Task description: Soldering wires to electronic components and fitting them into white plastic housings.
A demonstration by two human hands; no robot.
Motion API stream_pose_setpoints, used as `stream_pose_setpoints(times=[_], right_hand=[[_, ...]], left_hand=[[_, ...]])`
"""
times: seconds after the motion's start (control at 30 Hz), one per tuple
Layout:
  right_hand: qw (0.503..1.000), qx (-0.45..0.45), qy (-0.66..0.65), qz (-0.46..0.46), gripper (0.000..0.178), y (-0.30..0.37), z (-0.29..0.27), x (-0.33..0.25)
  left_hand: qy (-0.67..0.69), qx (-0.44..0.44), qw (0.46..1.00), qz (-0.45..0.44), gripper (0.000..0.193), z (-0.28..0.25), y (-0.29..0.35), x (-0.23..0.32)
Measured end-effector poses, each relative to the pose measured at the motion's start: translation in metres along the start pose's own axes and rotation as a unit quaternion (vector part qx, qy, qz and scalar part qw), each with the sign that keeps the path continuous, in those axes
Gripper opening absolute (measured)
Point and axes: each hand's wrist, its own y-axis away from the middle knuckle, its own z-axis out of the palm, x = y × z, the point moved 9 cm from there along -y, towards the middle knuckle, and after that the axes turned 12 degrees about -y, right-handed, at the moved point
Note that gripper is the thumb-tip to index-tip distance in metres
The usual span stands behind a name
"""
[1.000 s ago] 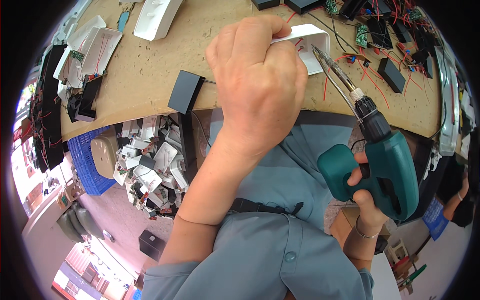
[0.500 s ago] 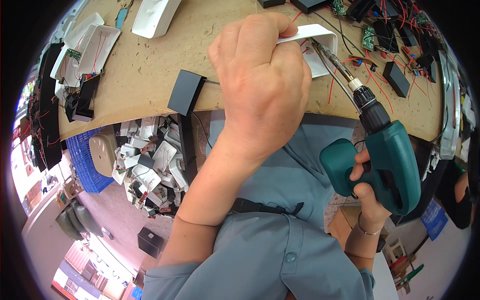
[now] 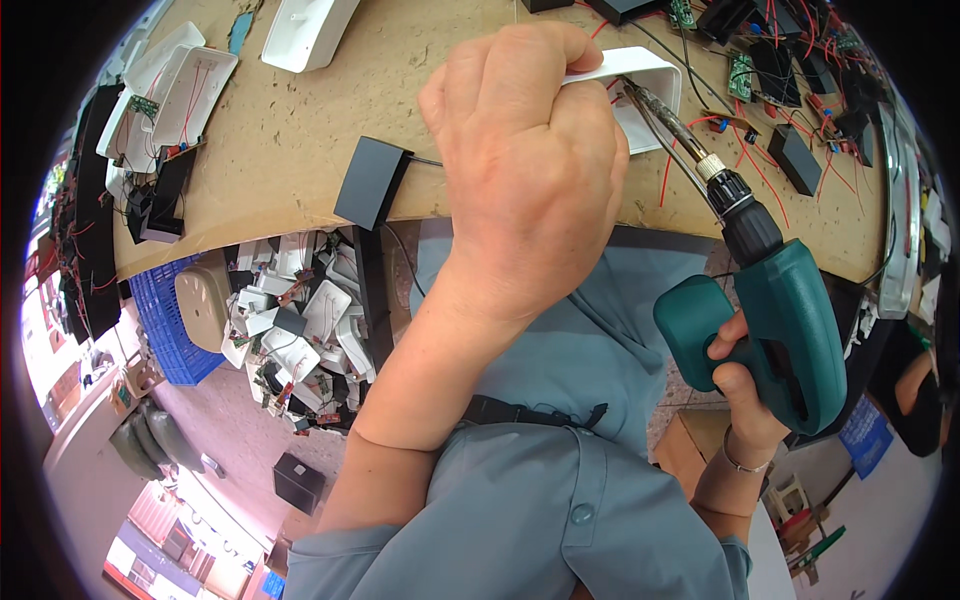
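Observation:
My left hand [image 3: 535,160] is closed on a white plastic housing [image 3: 640,70], its open side facing right, held over the workbench. Wrapped round the grip of a green soldering gun [image 3: 795,320] is my right hand [image 3: 748,405]. The gun's metal tip and thin feed tube point up and left into the housing, where red wire shows. My left hand hides much of the housing, so whether the tip touches anything inside cannot be made out. A black box-shaped part [image 3: 372,183] with a cable lies on the bench left of my left hand.
Black cases, green circuit boards [image 3: 740,76] and red wires crowd the bench's right side. White housings [image 3: 190,95] with wired boards lie at the left, another white housing [image 3: 308,30] at the back. Below the bench edge are a heap of white parts [image 3: 325,310] and a blue crate [image 3: 175,330].
The soldering gun's body and my right hand have shifted slightly right. My left hand and the housing have moved a little to the right too.

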Motion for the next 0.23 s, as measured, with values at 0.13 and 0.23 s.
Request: stream_pose_setpoints(times=[0.13, 0.23], right_hand=[[1.0, -0.009, 0.016, -0.01, 0.047, -0.0037, 0.0057, -0.0076], [0.997, -0.047, 0.054, -0.02, 0.05, -0.0003, 0.0029, -0.0055]], left_hand=[[-0.056, -0.025, 0.997, 0.041, 0.01, -0.0075, -0.0048, 0.0039], [-0.076, -0.034, 0.995, 0.059, 0.011, -0.0089, -0.0054, 0.0053]])
